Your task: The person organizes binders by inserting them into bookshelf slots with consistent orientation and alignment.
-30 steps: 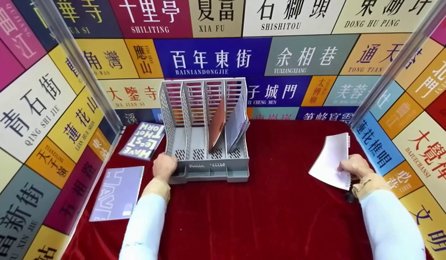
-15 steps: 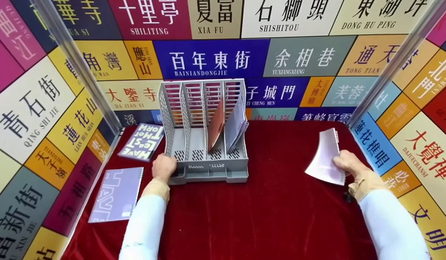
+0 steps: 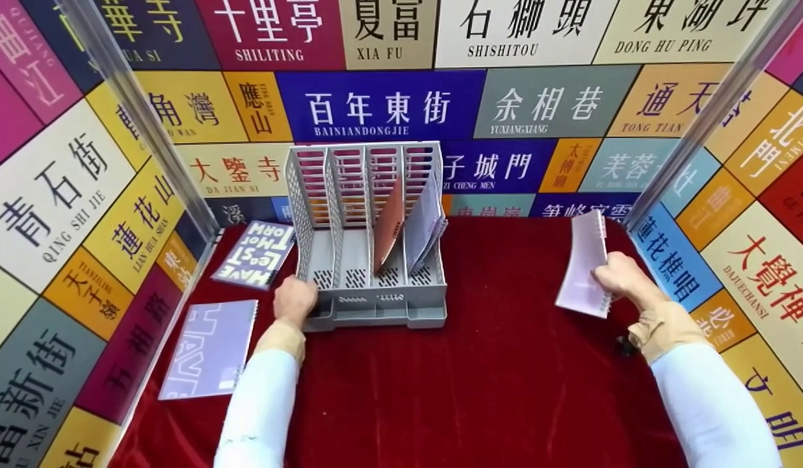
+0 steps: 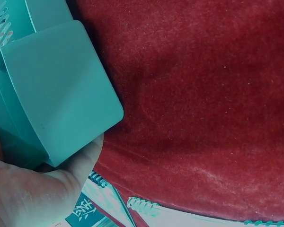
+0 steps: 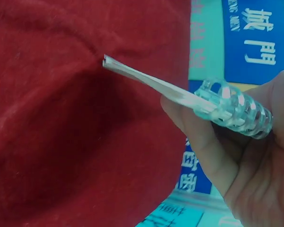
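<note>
A grey desktop file rack [image 3: 368, 300] with upright dividers stands at the back of the table. My left hand [image 3: 295, 299] grips its front left corner; in the left wrist view the thumb lies along the edge of the rack's corner panel [image 4: 64, 90]. Away to the right, my right hand [image 3: 619, 274] holds a pale lilac spiral notebook [image 3: 582, 263] above the cloth. In the right wrist view the notebook appears edge-on, its clear coil [image 5: 236, 111] within the grasp. A brown-orange notebook [image 3: 389, 227] and purple notebooks [image 3: 424, 224] lean in the rack's two right-hand slots.
Left of the rack lie a lettered notebook [image 3: 255, 253] and, nearer, a larger purple spiral notebook [image 3: 209, 351]. Red velvet cloth [image 3: 479, 390] covers the table. Panels printed with Chinese place names [image 3: 381, 104] enclose the back and sides. A small black object [image 3: 625, 346] is beside the right wrist.
My right hand has lifted the lilac notebook and moved it slightly left and away from me, turning it more upright. My left hand keeps its grip on the rack.
</note>
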`<state>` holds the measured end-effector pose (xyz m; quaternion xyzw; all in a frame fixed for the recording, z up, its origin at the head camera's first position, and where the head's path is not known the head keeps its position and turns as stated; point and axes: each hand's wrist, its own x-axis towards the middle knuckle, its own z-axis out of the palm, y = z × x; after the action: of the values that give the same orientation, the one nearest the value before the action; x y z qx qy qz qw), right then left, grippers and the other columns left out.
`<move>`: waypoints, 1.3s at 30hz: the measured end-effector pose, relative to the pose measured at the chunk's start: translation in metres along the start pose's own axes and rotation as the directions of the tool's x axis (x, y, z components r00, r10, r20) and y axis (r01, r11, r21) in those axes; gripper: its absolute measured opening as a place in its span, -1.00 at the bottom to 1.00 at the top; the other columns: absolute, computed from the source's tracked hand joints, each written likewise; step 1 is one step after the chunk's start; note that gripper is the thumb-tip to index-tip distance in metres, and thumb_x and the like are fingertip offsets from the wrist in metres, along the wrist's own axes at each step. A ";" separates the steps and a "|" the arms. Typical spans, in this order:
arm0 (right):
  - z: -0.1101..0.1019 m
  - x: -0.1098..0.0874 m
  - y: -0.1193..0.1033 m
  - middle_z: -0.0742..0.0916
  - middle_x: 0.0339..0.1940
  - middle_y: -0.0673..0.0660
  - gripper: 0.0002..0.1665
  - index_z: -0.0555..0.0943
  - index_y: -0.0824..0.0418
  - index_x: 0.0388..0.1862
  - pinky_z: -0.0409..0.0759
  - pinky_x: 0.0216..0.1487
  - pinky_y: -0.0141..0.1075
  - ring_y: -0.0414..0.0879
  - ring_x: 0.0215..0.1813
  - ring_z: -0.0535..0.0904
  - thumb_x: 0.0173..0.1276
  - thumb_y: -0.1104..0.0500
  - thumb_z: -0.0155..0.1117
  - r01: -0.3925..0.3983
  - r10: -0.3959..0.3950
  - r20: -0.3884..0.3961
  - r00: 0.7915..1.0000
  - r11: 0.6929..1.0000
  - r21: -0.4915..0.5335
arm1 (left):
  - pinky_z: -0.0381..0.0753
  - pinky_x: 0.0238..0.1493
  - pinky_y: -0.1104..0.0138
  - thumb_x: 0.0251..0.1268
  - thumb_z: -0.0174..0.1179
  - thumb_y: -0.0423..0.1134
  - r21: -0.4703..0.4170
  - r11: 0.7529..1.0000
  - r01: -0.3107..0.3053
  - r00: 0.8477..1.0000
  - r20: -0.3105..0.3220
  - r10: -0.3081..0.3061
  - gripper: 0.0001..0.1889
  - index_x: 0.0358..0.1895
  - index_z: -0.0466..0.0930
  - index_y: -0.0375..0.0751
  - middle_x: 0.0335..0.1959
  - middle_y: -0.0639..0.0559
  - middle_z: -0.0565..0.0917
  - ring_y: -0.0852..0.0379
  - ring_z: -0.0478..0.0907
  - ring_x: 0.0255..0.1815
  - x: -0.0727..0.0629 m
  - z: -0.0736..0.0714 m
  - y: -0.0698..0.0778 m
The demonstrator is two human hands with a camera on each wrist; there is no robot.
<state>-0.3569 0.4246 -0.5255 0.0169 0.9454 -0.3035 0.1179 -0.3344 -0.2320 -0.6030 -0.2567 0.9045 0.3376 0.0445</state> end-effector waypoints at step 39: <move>0.030 -0.030 -0.135 0.83 -0.05 0.63 -0.47 0.69 0.64 0.13 0.75 -0.32 -0.24 0.35 -0.14 0.86 0.43 0.21 0.12 0.217 -0.209 -0.266 0.941 0.976 -0.002 | 0.63 0.49 -0.20 0.46 -0.03 -0.13 0.008 1.000 -0.022 0.999 -0.024 0.022 -0.42 0.36 0.65 -0.41 0.41 -0.47 0.70 -0.46 0.67 0.46 -0.001 0.000 0.001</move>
<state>-0.3354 0.2983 -0.4649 -0.0435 0.9447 -0.3222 -0.0429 -0.3343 -0.2307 -0.6026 -0.2504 0.9091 0.3315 0.0308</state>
